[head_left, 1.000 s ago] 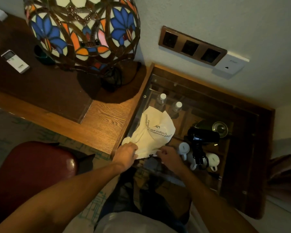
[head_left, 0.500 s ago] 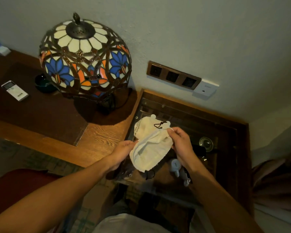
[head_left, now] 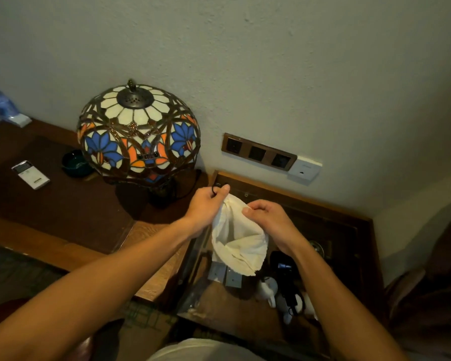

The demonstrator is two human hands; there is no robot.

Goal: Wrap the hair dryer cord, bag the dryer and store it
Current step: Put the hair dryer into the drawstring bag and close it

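Observation:
A cream cloth drawstring bag (head_left: 238, 238) hangs in the air over the glass-topped cabinet (head_left: 349, 230). My left hand (head_left: 206, 204) pinches its top at the black drawstring loop. My right hand (head_left: 266, 217) grips the gathered top edge just to the right. The bag's body droops toward me. The black hair dryer (head_left: 284, 269) lies on the glass below my right wrist, its cord bundled near the handle, partly hidden by my forearm.
A stained-glass lamp (head_left: 138, 134) stands on the wooden desk (head_left: 50, 217) to the left, with a white remote (head_left: 30, 175) and a dark bowl (head_left: 74, 162). Wall sockets (head_left: 258, 153) sit behind the cabinet. White cups (head_left: 267, 290) show under the glass. A red chair (head_left: 0, 308) is at lower left.
Both hands lifted the bag off the glass and moved to its top; my left hand now holds the drawstring loop. The view tilted upward.

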